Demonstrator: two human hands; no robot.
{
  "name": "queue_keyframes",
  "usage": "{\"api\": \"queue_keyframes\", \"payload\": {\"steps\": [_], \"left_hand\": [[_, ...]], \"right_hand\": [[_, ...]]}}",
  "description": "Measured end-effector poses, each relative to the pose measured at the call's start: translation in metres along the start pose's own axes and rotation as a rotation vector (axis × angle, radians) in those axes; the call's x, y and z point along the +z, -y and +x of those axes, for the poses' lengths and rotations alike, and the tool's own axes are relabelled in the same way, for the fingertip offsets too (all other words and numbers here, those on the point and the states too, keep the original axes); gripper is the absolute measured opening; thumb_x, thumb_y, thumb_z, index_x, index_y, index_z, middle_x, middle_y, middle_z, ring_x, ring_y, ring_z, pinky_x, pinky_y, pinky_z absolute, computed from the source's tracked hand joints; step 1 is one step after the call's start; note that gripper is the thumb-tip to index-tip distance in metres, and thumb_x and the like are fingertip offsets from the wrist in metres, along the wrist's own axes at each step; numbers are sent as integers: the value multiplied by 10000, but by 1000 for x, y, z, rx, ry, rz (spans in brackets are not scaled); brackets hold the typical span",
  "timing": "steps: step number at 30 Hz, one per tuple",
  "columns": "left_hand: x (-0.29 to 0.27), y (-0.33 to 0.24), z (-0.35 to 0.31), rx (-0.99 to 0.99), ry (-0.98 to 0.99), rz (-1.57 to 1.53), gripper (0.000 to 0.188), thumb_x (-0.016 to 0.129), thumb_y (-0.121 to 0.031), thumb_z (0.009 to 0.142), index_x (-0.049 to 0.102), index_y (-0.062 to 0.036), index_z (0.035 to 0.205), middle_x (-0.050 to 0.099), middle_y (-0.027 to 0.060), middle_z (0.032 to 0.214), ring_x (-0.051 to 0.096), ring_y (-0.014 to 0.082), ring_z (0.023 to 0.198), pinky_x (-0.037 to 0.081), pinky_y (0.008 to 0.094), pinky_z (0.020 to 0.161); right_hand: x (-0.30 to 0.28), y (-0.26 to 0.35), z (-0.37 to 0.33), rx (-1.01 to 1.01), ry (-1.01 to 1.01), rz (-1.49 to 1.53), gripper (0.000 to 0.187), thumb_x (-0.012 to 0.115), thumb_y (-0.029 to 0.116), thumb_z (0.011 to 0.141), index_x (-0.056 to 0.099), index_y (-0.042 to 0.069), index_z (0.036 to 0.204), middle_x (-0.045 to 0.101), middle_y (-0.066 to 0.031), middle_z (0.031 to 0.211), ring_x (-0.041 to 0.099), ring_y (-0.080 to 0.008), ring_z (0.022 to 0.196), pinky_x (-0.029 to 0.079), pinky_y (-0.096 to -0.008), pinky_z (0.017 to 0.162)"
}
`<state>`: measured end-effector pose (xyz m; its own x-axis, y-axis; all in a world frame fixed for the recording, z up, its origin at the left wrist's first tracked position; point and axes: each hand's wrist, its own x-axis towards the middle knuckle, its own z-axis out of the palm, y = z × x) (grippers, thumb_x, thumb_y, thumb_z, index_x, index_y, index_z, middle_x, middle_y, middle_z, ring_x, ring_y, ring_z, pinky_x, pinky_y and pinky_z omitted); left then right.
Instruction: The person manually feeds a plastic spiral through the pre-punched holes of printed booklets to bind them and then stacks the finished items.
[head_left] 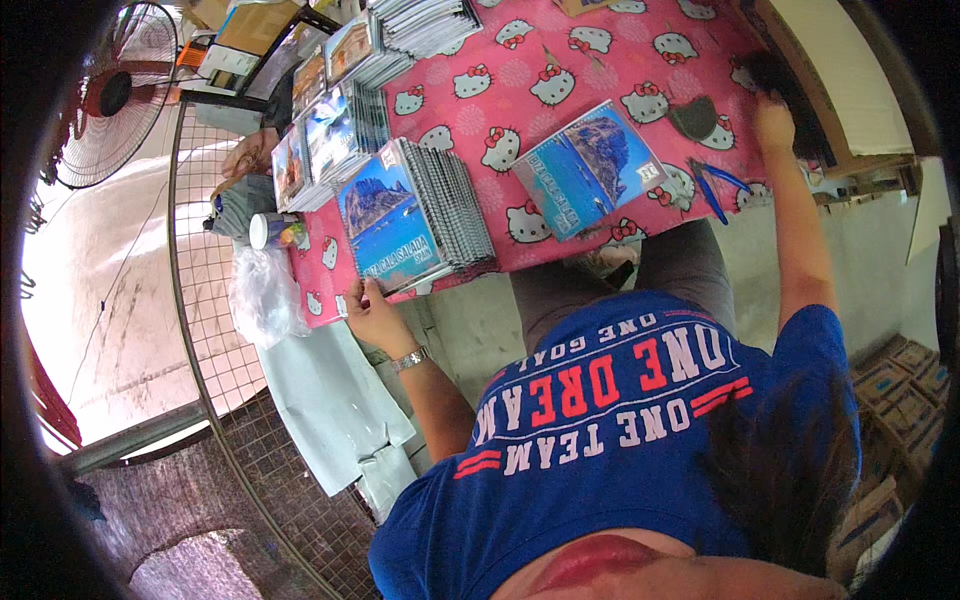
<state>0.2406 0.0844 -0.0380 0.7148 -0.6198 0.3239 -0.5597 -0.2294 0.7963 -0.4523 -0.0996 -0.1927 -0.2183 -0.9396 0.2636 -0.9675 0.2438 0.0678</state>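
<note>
With curled fingers, my left hand grips the near left corner of a stack of spiral notebooks. Their covers show a blue sea and a rocky mountain. A single notebook with a like cover lies tilted in front of me on the pink cloth. To its right are blue-handled pliers, jaws toward the notebook. My right hand is stretched out to the table's right side, its fingers closed at a dark, fuzzy-looking bundle. What the fingertips hold there is hidden.
More notebook stacks line the table's left side on the pink cat-print cloth. A dark rounded pad lies above the pliers. Beyond the left edge are a jar, a clear plastic bag and a fan. A wooden frame borders the right.
</note>
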Motion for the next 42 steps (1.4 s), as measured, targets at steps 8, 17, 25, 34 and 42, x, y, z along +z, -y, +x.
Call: {"api": "queue_keyframes", "payload": {"steps": [8, 17, 25, 34, 42], "left_hand": [[62, -135, -70, 826, 340, -55, 308, 656, -47, 817, 641, -27, 1124, 646, 169, 1108, 583, 345, 1009, 427, 450, 915], [195, -125, -154, 1094, 1008, 342, 452, 764, -272, 737, 632, -94, 1130, 607, 94, 1143, 587, 316, 1022, 489, 428, 870], [197, -130, -118, 963, 1139, 200, 363, 728, -352, 763, 698, -116, 1037, 687, 90, 1030, 655, 302, 939, 517, 405, 804], [201, -115, -126, 866, 1003, 174, 286, 662, -275, 819, 692, -92, 1036, 689, 110, 986, 647, 319, 913, 513, 418, 792], [248, -124, -107, 897, 837, 222, 298, 610, -260, 845, 660, -75, 1073, 644, 147, 1056, 574, 368, 1051, 441, 476, 918]], "right_hand": [[2, -19, 14, 268, -108, 751, 438, 539, 205, 912, 508, 102, 1337, 669, -181, 1101, 669, -345, 947, 563, -417, 787], [-89, 52, -11, 532, 317, 1690, 278, 528, 180, 946, 626, 72, 1183, 594, -6, 911, 477, -113, 710, 411, -258, 569], [-161, 122, -86, 517, 819, 1712, 393, 570, 408, 939, 669, 88, 1145, 613, 0, 893, 391, -83, 570, 336, -248, 496], [-113, 171, -125, 225, 562, 1374, 288, 596, 148, 831, 700, 32, 1074, 690, -74, 872, 637, -168, 727, 510, -321, 559], [-115, 164, -126, 314, 642, 1301, 288, 594, 128, 868, 682, 31, 1124, 691, -61, 942, 611, -121, 849, 477, -280, 746]]}}
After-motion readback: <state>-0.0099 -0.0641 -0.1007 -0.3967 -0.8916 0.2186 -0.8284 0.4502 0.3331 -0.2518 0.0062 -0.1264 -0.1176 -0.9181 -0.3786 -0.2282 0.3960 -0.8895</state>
